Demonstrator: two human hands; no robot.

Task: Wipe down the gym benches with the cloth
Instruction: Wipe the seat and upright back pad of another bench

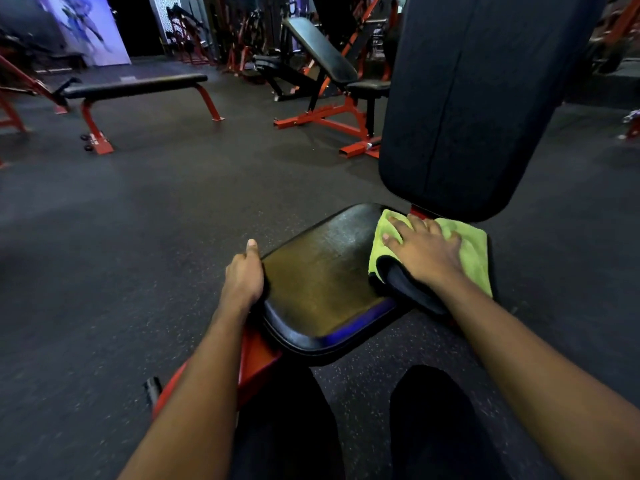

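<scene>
Both hands are busy: the left hand [244, 278] grips the seat pad [322, 289] at its left edge, the right hand [424, 252] presses flat on the cloth [474, 251] at the pad's far right corner. Soft, light and likely to bunch, it suits palm pressure

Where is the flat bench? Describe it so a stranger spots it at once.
Look past the near seat pad, where the right hand presses the green cloth, across the floor to the far left. The flat bench stands on red legs. Unlike the incline bench beside it, its pad lies level.
</scene>
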